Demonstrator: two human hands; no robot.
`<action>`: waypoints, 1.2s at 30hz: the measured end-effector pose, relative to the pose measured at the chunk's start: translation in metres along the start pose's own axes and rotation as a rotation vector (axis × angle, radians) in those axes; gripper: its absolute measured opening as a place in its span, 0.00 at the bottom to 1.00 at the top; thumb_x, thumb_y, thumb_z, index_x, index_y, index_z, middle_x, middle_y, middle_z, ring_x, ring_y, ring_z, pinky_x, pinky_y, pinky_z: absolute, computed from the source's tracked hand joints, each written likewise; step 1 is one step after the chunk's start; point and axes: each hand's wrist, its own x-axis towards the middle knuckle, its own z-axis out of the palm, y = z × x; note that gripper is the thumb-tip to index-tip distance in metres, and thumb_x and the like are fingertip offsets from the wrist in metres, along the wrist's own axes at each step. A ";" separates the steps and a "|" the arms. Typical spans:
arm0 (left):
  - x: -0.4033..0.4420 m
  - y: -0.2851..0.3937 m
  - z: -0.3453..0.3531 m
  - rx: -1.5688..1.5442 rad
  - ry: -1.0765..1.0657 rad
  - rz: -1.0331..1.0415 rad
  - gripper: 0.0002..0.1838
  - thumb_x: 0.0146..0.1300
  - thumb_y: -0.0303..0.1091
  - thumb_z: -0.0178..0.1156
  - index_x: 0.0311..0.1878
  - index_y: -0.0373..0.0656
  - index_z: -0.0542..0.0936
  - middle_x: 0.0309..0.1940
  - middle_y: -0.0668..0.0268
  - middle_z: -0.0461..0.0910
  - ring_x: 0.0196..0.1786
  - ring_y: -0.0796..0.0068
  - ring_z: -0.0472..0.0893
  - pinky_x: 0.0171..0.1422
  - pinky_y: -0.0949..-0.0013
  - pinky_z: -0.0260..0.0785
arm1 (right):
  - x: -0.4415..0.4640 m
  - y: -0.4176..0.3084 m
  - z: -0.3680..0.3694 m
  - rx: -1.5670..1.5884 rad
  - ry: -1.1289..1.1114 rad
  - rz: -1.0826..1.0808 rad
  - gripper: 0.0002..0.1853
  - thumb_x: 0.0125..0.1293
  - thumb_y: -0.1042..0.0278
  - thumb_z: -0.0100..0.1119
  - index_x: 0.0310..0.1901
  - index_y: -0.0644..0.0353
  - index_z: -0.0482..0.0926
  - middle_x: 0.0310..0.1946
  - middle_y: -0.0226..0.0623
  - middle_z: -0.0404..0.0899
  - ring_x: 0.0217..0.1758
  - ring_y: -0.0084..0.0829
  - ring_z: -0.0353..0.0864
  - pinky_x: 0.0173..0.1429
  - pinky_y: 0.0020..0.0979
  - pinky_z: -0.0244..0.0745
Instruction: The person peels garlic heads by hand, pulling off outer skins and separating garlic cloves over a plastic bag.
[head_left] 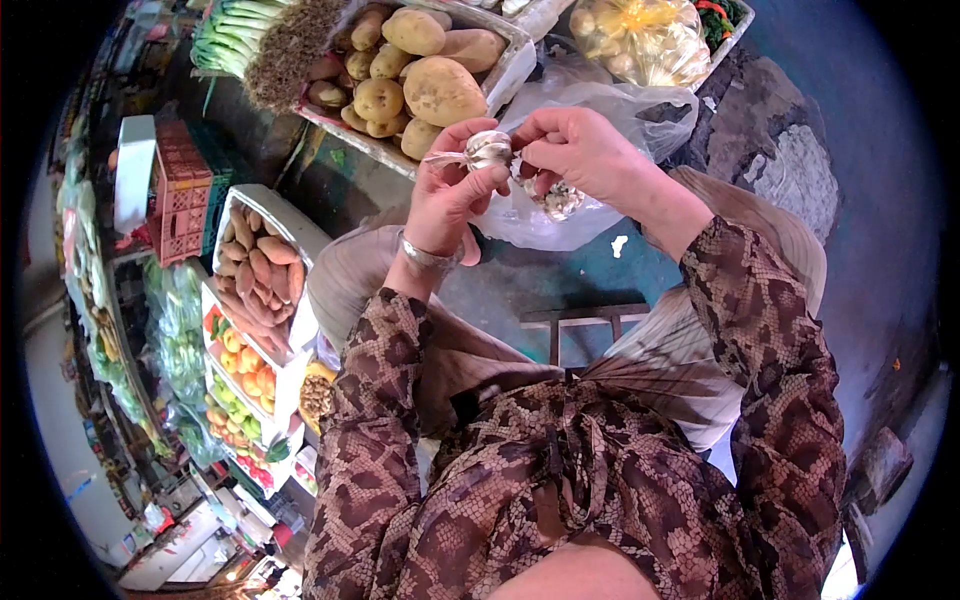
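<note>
Lumpy potatoes (443, 92) lay far; over a crinkled bag (538, 232), the left hand (450, 200) curled round papery garlic (489, 149), the right hand (575, 145) pinching its edge.

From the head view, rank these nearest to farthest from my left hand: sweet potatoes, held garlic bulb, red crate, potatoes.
1. Garlic bulb: in your left hand.
2. Potatoes: ahead, slightly left.
3. Sweet potatoes: left.
4. Red crate: farther left.

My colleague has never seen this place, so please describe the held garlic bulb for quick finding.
Start at the potato box near the top. By its lower right corner, the left hand holds the garlic bulb, its dry stem pointing left. Unlike the garlic in the plastic bag, this bulb is lifted in the fingers.
</note>
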 end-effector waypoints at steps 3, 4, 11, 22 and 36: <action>0.001 0.001 0.000 -0.032 0.017 -0.005 0.29 0.59 0.26 0.72 0.63 0.43 0.73 0.41 0.71 0.83 0.33 0.84 0.80 0.28 0.84 0.60 | -0.001 -0.004 -0.004 -0.116 0.023 0.017 0.10 0.70 0.72 0.55 0.46 0.69 0.80 0.32 0.32 0.82 0.31 0.21 0.81 0.37 0.24 0.75; 0.002 0.001 0.001 -0.046 0.028 0.002 0.29 0.59 0.26 0.72 0.63 0.43 0.73 0.41 0.71 0.83 0.32 0.83 0.80 0.27 0.84 0.60 | -0.001 -0.003 -0.006 -0.150 0.040 0.003 0.10 0.70 0.71 0.55 0.45 0.68 0.81 0.32 0.31 0.81 0.30 0.20 0.80 0.37 0.23 0.75; 0.003 -0.004 -0.001 -0.059 0.026 0.004 0.28 0.61 0.26 0.72 0.63 0.42 0.73 0.39 0.69 0.83 0.30 0.82 0.80 0.25 0.85 0.59 | -0.003 -0.008 -0.005 -0.168 0.036 -0.075 0.08 0.72 0.69 0.58 0.40 0.66 0.81 0.29 0.28 0.79 0.28 0.17 0.77 0.33 0.22 0.72; 0.003 -0.007 -0.002 0.043 0.023 0.004 0.29 0.60 0.24 0.72 0.64 0.42 0.74 0.41 0.73 0.82 0.34 0.84 0.80 0.31 0.83 0.64 | -0.004 0.000 -0.009 -0.476 0.156 -0.261 0.10 0.69 0.69 0.59 0.44 0.67 0.81 0.30 0.31 0.81 0.33 0.20 0.78 0.39 0.26 0.74; -0.002 -0.010 0.004 0.164 -0.101 0.065 0.31 0.59 0.21 0.71 0.65 0.42 0.73 0.51 0.70 0.82 0.53 0.78 0.81 0.59 0.73 0.74 | 0.001 0.006 -0.009 -0.279 0.059 -0.069 0.12 0.64 0.66 0.61 0.37 0.69 0.81 0.28 0.39 0.83 0.29 0.29 0.84 0.36 0.34 0.79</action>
